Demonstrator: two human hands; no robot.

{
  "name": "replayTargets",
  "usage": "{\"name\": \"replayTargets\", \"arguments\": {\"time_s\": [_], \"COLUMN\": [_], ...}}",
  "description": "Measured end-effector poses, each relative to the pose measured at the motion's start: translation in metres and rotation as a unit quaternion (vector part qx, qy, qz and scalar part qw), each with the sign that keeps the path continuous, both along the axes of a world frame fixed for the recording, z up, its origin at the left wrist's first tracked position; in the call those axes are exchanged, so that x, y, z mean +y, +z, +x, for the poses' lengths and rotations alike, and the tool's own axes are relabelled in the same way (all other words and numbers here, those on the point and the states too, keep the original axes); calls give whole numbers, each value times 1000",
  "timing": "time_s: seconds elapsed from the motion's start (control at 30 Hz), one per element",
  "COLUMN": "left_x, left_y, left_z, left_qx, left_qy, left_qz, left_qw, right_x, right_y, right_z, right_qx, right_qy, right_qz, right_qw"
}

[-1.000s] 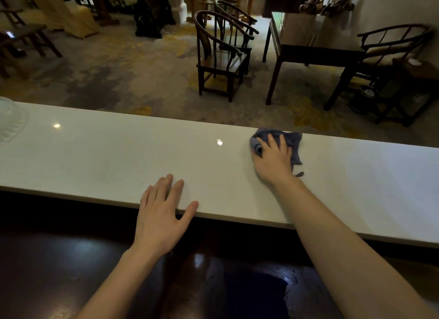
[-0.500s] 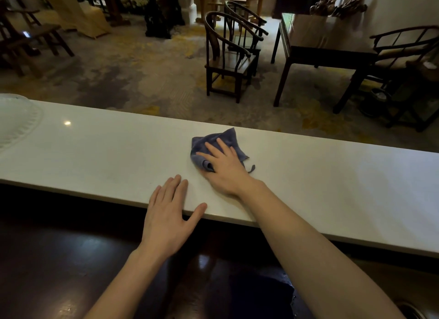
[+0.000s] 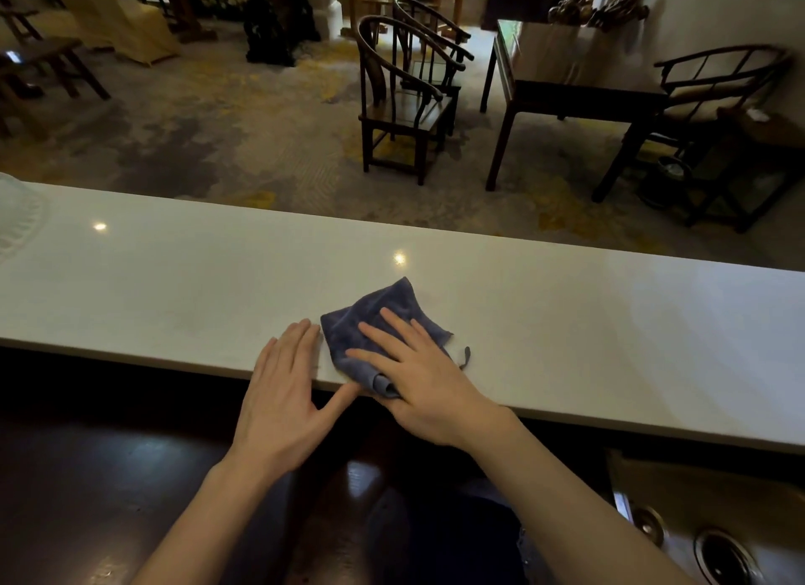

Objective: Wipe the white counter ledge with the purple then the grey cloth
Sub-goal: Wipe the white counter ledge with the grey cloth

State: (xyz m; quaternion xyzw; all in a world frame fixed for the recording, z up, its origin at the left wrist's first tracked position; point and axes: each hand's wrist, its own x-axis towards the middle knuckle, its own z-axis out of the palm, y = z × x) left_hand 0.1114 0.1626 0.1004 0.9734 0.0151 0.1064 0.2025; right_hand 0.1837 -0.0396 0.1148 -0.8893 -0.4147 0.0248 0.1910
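Pressing flat at the near edge of the white ledge (image 3: 174, 288), the open right hand (image 3: 418, 377) pinned the purple cloth (image 3: 374, 323); the left hand (image 3: 283, 393) lay spread beside it, gripping nothing. Soft and limp, the cloth would likely bunch; a flat palm suits it better than a pinch.

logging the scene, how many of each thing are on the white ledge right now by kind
cloths: 1, the purple cloth
hands: 2, left hand flat beside it, right hand pressing on it
pale ribbed object at the far left edge: 1, only partly in view
total: 4
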Motion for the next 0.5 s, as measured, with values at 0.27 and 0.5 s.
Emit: {"name": "replayTargets", "arguments": {"time_s": [0.27,0.5], "left_x": [2,2], "left_y": [0,0], "left_z": [0,-1], "left_qx": [3,4], "left_qy": [-5,-13], "left_qz": [6,19], "left_qw": [1000,1000], "right_x": [-83,-165], "right_y": [2,7], "right_z": [-26,-22], "right_qx": [2,15], "right_qy": [-54,-201], "right_qz": [17,21], "right_qw": [998,979]}}
